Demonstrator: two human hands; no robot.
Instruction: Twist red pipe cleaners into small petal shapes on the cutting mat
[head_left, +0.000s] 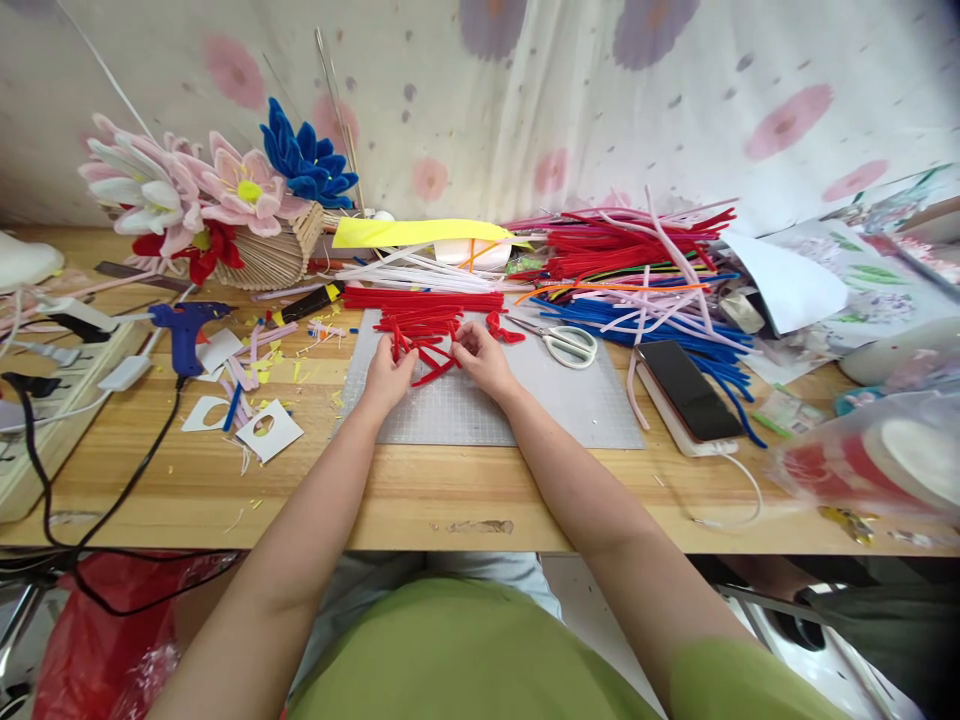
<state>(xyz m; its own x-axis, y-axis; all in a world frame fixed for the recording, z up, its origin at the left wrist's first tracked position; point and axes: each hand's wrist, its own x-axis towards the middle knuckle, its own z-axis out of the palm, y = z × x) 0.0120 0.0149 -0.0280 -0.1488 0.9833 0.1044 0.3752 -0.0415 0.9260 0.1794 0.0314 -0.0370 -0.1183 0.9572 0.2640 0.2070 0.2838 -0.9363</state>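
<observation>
Over the grey cutting mat (585, 410), my left hand (390, 375) is closed on a red pipe cleaner (400, 347) that pokes up between thumb and fingers. My right hand (486, 362) pinches another short red pipe cleaner (453, 332), a small gap away from the left. More red pipe cleaners (424, 318) lie in a pile just beyond and between both hands. Past my right fingertips rests a bent red pipe-cleaner shape (504, 328). White-handled scissors (574, 347) lie on the mat to the right. My fingers partly cover what they hold.
Left are a blue glue gun (187, 335), cut white cards (271, 430), a power strip (67, 415) and fuzzy flowers (244, 185). Bundles of coloured pipe cleaners (637, 250) lie behind. Right are a phone (686, 390) on a white power bank and a bagged cup (877, 455).
</observation>
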